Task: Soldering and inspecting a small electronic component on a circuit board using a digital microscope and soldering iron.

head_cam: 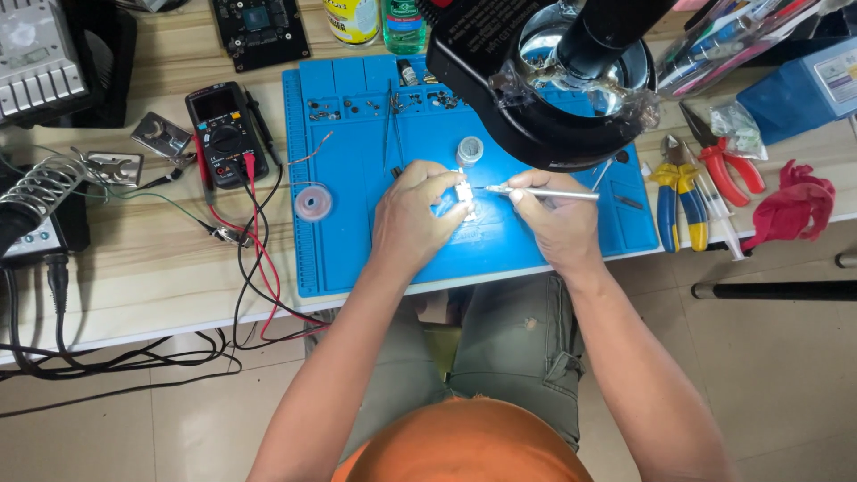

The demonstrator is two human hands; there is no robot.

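Two hands: L grip [415, 219] w/ one white part [465, 195], R grip [553, 214] w/ one metal tool [544, 193].

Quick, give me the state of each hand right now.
Left hand: closed, pinching a small white part over the blue mat.
Right hand: closed, holding a thin metal tool with its tip at the part.

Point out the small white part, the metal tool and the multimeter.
Small white part [464, 194], head view: its upper end, pinched in the left hand [412, 214].
Metal tool [571, 194], head view: mid-shaft, held by the right hand [553, 219].
Multimeter [225, 136], head view: its dial.
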